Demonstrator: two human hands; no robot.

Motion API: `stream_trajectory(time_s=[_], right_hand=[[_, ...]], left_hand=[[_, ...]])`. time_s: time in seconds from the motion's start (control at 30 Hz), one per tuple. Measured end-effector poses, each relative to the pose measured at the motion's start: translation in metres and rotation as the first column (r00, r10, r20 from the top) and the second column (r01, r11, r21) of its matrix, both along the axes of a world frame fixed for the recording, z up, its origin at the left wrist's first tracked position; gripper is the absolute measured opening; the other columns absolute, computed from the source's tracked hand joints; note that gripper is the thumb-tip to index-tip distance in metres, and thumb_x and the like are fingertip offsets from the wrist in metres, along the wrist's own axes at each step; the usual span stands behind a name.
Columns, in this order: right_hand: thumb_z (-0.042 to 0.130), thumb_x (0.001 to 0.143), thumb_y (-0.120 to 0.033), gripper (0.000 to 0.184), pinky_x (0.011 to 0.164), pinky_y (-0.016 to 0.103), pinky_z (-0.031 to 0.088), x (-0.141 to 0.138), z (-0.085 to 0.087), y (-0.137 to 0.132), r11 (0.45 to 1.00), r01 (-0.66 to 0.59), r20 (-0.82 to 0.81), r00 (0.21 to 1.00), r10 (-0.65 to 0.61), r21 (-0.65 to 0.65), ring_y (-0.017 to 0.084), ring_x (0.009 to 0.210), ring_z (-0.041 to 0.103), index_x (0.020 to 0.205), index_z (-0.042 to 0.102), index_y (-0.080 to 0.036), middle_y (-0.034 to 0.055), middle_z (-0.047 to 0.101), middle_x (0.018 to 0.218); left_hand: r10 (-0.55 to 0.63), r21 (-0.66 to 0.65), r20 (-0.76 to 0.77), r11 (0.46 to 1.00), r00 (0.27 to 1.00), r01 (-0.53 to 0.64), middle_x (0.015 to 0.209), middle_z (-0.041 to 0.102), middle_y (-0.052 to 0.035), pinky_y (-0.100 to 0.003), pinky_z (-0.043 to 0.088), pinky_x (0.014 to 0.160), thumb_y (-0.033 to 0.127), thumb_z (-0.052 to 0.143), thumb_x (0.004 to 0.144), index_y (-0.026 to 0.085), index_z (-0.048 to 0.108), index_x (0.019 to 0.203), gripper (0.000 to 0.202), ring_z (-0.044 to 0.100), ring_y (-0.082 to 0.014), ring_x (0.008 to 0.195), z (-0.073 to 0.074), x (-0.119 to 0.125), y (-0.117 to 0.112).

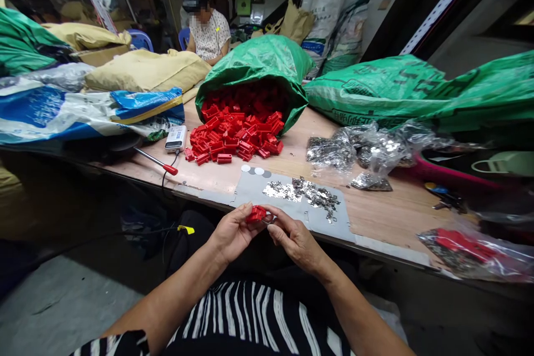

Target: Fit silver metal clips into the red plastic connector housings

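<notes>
My left hand (232, 232) is closed around a small red plastic piece (256, 213), held just in front of the table's near edge. My right hand (294, 240) meets it from the right, its fingers pinched against the same piece; whether they hold a small metal part is too small to tell. On a grey mat (250, 192) just beyond lies a loose heap of small shiny metal clips (306, 193). Farther back, many red plastic pieces (237, 133) spill from an open green sack (258, 64).
The wooden table (387, 214) also carries clear bags of metal parts (367, 150), a bag with red parts (475, 253) at right, a white device (176, 138), a red-handled tool (156, 162), and more sacks. Another person (207, 28) sits at the far side.
</notes>
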State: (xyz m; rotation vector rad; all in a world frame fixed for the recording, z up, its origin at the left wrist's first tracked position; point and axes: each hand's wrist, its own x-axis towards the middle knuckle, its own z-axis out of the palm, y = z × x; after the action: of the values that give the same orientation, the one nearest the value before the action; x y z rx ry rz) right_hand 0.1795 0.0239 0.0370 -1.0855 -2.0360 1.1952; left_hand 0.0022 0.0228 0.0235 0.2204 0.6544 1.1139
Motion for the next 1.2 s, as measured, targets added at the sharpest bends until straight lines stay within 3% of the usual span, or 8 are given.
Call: stream_trajectory(time_s=[0.13, 0.3, 0.47, 0.57, 0.67, 0.83, 1.0, 1.2], right_hand=[[0.042, 0.097, -0.037, 0.042, 0.065, 0.026, 0.047, -0.001, -0.001, 0.001, 0.999, 0.016, 0.033, 0.999, -0.017, 0.049, 0.015, 0.063, 0.058, 0.135, 0.048, -0.021, -0.0012, 0.06, 0.067], [0.043, 0.096, -0.037, 0.034, 0.088, 0.032, 0.048, -0.002, -0.005, 0.002, 0.986, 0.084, -0.008, 0.996, -0.084, 0.142, 0.021, 0.098, 0.064, 0.123, 0.06, -0.024, 0.0071, 0.068, 0.104], [0.04, 0.096, -0.048, 0.043, 0.055, 0.025, 0.044, -0.002, -0.016, 0.003, 0.986, 0.167, -0.091, 0.982, -0.167, -0.005, 0.015, 0.058, 0.053, 0.114, 0.065, -0.019, 0.0005, 0.054, 0.062], [0.041, 0.095, -0.05, 0.046, 0.05, 0.023, 0.037, -0.002, -0.018, 0.003, 0.982, 0.171, -0.129, 0.975, -0.18, -0.084, 0.012, 0.051, 0.041, 0.116, 0.064, -0.016, -0.0029, 0.043, 0.057], [0.042, 0.095, -0.049, 0.046, 0.051, 0.023, 0.036, -0.002, -0.017, 0.003, 0.979, 0.169, -0.131, 0.974, -0.183, -0.112, 0.012, 0.054, 0.041, 0.117, 0.063, -0.015, -0.0026, 0.042, 0.059], [0.043, 0.094, -0.049, 0.044, 0.053, 0.024, 0.035, -0.001, -0.019, 0.007, 0.98, 0.157, -0.078, 0.983, -0.167, -0.119, 0.012, 0.055, 0.041, 0.115, 0.064, -0.016, -0.0025, 0.043, 0.06], [0.042, 0.095, -0.049, 0.044, 0.056, 0.026, 0.037, -0.004, -0.021, 0.014, 0.984, 0.144, -0.017, 0.989, -0.147, -0.105, 0.013, 0.058, 0.044, 0.114, 0.064, -0.017, -0.0019, 0.046, 0.062], [0.041, 0.096, -0.046, 0.041, 0.061, 0.026, 0.041, -0.013, -0.017, 0.035, 0.99, 0.133, 0.062, 0.99, -0.13, -0.038, 0.015, 0.062, 0.05, 0.118, 0.062, -0.019, -0.0008, 0.052, 0.066]], left_hand=[[-0.014, -0.075, 0.053, 0.997, 0.999, 0.018, 0.083, 0.072, -0.0081, -0.032, 0.054, 0.086, 0.021, 0.055, 0.091, 0.009, 0.065, 0.086, 0.016, 0.071, -0.0159, 0.074, 0.001, 0.001, -0.003], [0.002, -0.099, 0.105, 0.995, 0.994, 0.008, 0.083, 0.072, -0.0075, -0.036, 0.051, 0.096, 0.023, 0.054, 0.092, 0.009, 0.065, 0.085, 0.019, 0.07, -0.0153, 0.076, -0.001, 0.006, -0.006], [-0.027, -0.083, 0.108, 0.996, 0.994, 0.036, 0.088, 0.073, -0.0096, -0.039, 0.047, 0.102, 0.025, 0.059, 0.089, 0.008, 0.066, 0.087, 0.018, 0.072, -0.0187, 0.083, -0.004, 0.009, -0.007], [-0.035, -0.077, 0.089, 0.996, 0.995, 0.042, 0.088, 0.074, -0.0081, -0.038, 0.047, 0.099, 0.025, 0.063, 0.086, 0.011, 0.066, 0.088, 0.015, 0.072, -0.0192, 0.083, -0.01, 0.008, -0.01], [-0.077, -0.131, 0.053, 0.988, 0.996, 0.083, 0.083, 0.073, -0.0062, -0.039, 0.048, 0.093, 0.025, 0.069, 0.081, 0.014, 0.064, 0.088, 0.014, 0.072, -0.0212, 0.083, -0.028, 0.006, -0.015], [-0.115, -0.379, -0.062, 0.922, 0.991, 0.083, 0.075, 0.072, -0.0064, -0.037, 0.048, 0.087, 0.024, 0.067, 0.081, 0.013, 0.062, 0.079, 0.012, 0.071, -0.0213, 0.075, -0.08, 0.003, -0.018], [-0.134, -0.394, -0.095, 0.915, 0.986, 0.086, 0.083, 0.072, -0.0113, -0.036, 0.047, 0.082, 0.009, 0.058, 0.078, 0.009, 0.064, 0.093, 0.017, 0.07, -0.0225, 0.076, -0.117, -0.005, -0.005], [-0.08, -0.427, -0.167, 0.904, 0.983, 0.001, 0.082, 0.07, -0.0125, -0.035, 0.049, 0.081, 0.016, 0.058, 0.078, 0.01, 0.061, 0.085, 0.009, 0.069, -0.0234, 0.081, -0.149, -0.012, 0.003]])
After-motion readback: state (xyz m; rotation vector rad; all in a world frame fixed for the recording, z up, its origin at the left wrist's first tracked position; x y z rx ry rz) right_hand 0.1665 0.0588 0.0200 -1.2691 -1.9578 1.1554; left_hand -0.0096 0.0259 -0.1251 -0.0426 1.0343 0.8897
